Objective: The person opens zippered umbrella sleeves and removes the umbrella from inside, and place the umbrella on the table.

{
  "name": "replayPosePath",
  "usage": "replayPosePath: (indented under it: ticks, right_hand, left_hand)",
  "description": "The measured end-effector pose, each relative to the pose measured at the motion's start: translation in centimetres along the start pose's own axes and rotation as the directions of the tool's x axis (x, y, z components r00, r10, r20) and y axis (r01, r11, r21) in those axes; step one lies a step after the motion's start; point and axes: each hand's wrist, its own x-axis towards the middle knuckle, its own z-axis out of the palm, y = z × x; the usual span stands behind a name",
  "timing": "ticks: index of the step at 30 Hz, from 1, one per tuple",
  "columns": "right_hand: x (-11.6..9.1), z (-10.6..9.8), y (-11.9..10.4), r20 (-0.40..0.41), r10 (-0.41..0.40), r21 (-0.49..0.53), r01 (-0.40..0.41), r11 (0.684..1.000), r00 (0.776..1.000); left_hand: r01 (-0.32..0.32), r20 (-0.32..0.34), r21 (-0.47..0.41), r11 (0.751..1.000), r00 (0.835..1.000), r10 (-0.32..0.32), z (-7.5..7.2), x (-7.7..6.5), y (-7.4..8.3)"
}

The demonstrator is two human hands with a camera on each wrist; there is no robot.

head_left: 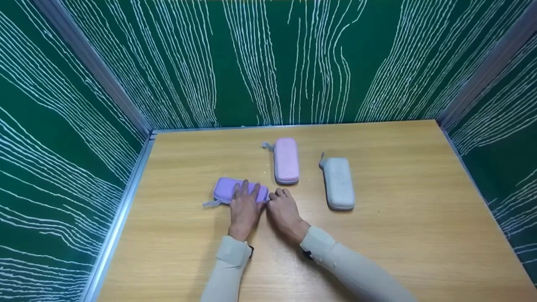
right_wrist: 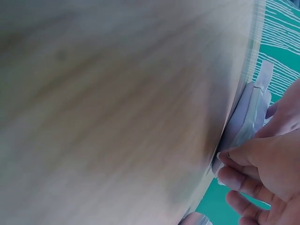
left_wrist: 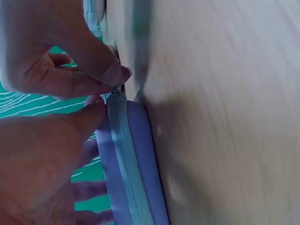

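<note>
A purple zippered case (head_left: 224, 189) lies on the table. Over its top, my left hand (head_left: 244, 209) rests with fingers spread and fairly straight, the thumb near the right end. At that end my right hand (head_left: 285, 209) pinches the zipper pull (left_wrist: 115, 90) between thumb and index finger. The left wrist view shows the grey zipper (left_wrist: 129, 164) running along the case's side, its two edges together below the pull. In the right wrist view, a strap loop (right_wrist: 265, 75) sticks out from the far end of the case.
A pink case (head_left: 286, 159) stands beyond my right hand, and a grey case (head_left: 340, 184) sits farther right. Both lie on the wooden table (head_left: 398, 235). Green panels (head_left: 293, 63) with white wavy lines close off the back and sides.
</note>
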Motion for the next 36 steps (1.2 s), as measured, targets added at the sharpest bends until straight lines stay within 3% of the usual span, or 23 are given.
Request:
replayPosePath:
  ticks: [5,9,17,21,26,30,32,36]
  right_hand:
    - [-0.1,-0.1,0.0,-0.018,0.003,-0.019,-0.004,1.0,1.0]
    - [-0.1,0.0,0.1,-0.043,-0.001,-0.049,-0.002,0.999,0.999]
    - [0.0,0.0,0.3,0.027,0.03,-0.026,-0.029,0.999,0.999]
    - [0.0,-0.1,0.5,0.039,0.038,-0.024,-0.037,0.999,0.998]
    - [0.1,-0.3,0.5,0.045,0.033,-0.026,-0.032,0.999,0.998]
    - [0.1,-0.4,0.5,0.067,0.037,-0.022,-0.035,0.999,0.997]
    - [0.2,-0.4,0.5,0.076,0.041,-0.023,-0.04,0.999,0.996]
    - [0.1,-0.3,0.7,0.004,0.033,-0.017,-0.033,0.999,0.999]
  left_hand:
    - [-0.004,-0.107,0.096,0.995,0.994,0.015,0.5,-0.2,0.3]
    - [0.002,-0.136,0.141,0.99,0.991,0.017,0.7,-0.3,0.4]
    - [-0.037,-0.023,0.094,0.995,0.999,0.039,-0.1,0.1,-0.1]
    - [-0.071,0.078,-0.048,0.996,0.994,0.075,-1.1,0.6,-1.6]
    - [-0.061,0.202,-0.243,0.968,0.973,0.112,-1.8,1.0,-3.6]
    - [-0.075,0.191,-0.257,0.963,0.973,0.126,-1.7,1.0,-4.2]
    - [-0.08,0.165,-0.222,0.972,0.979,0.119,-1.6,0.8,-4.0]
    - [-0.077,0.079,-0.122,0.99,0.993,0.087,-1.3,0.6,-3.4]
